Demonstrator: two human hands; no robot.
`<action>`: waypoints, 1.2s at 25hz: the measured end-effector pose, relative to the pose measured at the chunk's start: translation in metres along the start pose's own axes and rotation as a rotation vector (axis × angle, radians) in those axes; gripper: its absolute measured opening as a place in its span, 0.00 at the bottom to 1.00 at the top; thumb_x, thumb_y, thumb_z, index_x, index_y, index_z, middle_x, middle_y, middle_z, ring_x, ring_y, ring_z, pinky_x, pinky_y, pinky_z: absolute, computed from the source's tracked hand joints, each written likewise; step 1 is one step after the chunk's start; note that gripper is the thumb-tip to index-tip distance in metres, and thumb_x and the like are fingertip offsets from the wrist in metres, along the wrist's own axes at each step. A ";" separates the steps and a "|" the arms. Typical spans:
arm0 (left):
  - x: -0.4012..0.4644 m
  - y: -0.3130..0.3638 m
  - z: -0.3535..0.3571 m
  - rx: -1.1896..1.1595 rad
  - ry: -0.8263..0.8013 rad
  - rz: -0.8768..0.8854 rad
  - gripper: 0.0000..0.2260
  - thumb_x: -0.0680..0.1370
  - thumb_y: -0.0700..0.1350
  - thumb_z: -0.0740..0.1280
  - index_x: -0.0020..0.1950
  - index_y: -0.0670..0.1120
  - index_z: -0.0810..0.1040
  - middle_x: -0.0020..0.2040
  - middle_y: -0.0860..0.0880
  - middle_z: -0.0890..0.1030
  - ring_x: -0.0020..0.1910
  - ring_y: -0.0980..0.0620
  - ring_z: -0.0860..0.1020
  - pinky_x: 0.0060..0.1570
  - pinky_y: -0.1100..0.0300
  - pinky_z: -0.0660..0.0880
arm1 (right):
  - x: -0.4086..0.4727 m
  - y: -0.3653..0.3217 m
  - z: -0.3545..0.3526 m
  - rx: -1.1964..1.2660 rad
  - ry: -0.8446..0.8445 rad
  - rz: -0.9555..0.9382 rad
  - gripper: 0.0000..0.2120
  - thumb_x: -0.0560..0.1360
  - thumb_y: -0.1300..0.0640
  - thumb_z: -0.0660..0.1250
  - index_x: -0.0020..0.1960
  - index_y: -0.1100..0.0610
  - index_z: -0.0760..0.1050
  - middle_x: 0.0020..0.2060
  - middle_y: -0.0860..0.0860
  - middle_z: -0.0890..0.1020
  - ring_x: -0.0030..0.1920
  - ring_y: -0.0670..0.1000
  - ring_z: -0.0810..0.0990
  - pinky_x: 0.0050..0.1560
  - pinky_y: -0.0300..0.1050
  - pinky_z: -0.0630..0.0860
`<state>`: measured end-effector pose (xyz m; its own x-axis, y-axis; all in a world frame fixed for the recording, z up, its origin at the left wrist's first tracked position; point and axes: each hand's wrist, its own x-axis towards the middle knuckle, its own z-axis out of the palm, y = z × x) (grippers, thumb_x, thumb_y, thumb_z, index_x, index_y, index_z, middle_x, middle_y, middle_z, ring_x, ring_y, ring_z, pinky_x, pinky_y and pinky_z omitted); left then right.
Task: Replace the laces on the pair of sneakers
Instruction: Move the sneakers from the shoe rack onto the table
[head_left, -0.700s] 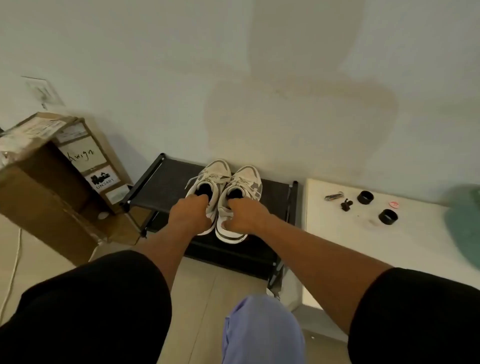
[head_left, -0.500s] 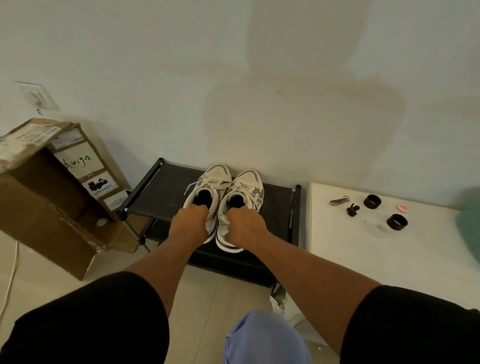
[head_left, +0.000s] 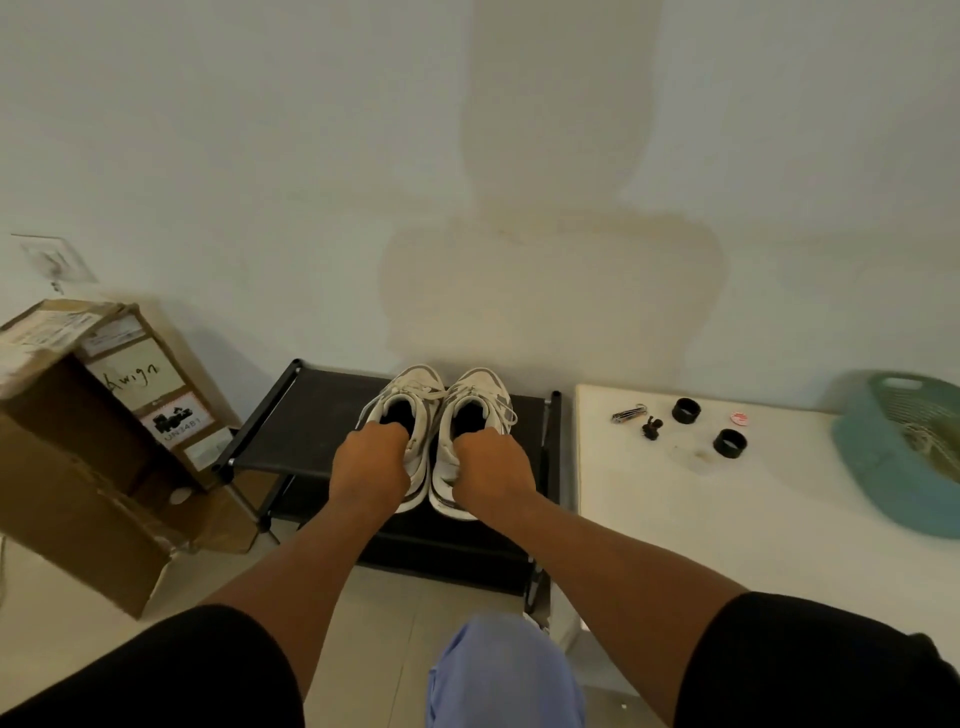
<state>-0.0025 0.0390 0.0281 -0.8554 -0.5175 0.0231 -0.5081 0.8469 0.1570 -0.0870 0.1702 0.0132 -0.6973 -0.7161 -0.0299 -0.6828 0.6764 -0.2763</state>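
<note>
Pair of white-and-grey laced sneakers side by side, touching, toes toward the far wall, on the top shelf of a low black metal-framed shoe rack (head_left: 291, 431). Left hand (head_left: 370, 470) grips the heel collar of the left sneaker (head_left: 410, 400), fingers curled into its opening. Right hand (head_left: 491, 470) grips the heel collar of the right sneaker (head_left: 480, 397) the same way. White laces threaded in both shoes. Left of rack: open brown cardboard box (head_left: 78, 452) on the floor. Right of rack: white bench (head_left: 753, 514) carrying two black rings (head_left: 685, 410), a metal nail clipper (head_left: 628, 414) and, at its right end, a teal plastic basket (head_left: 883, 467).
</note>
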 end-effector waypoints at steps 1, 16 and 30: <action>-0.006 0.008 -0.008 0.002 0.005 0.018 0.14 0.79 0.40 0.68 0.39 0.50 0.66 0.34 0.54 0.67 0.30 0.57 0.66 0.34 0.63 0.66 | -0.009 0.001 -0.009 -0.015 0.018 0.002 0.08 0.76 0.58 0.71 0.54 0.59 0.79 0.48 0.57 0.82 0.48 0.59 0.82 0.49 0.49 0.79; -0.106 0.184 -0.073 -0.019 0.078 0.382 0.07 0.78 0.41 0.66 0.44 0.49 0.70 0.39 0.52 0.72 0.36 0.51 0.72 0.38 0.60 0.70 | -0.189 0.086 -0.130 -0.186 0.158 0.216 0.03 0.75 0.59 0.71 0.48 0.57 0.78 0.43 0.55 0.81 0.45 0.57 0.82 0.45 0.46 0.76; -0.175 0.272 -0.002 -0.041 -0.049 0.490 0.05 0.80 0.42 0.64 0.46 0.51 0.72 0.41 0.53 0.73 0.39 0.52 0.74 0.43 0.61 0.75 | -0.290 0.166 -0.090 -0.144 0.117 0.353 0.04 0.76 0.56 0.70 0.46 0.56 0.76 0.44 0.56 0.79 0.46 0.58 0.81 0.43 0.45 0.68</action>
<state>0.0096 0.3596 0.0687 -0.9970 -0.0520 0.0578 -0.0410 0.9833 0.1775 -0.0178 0.5060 0.0626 -0.9092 -0.4162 0.0126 -0.4142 0.9008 -0.1307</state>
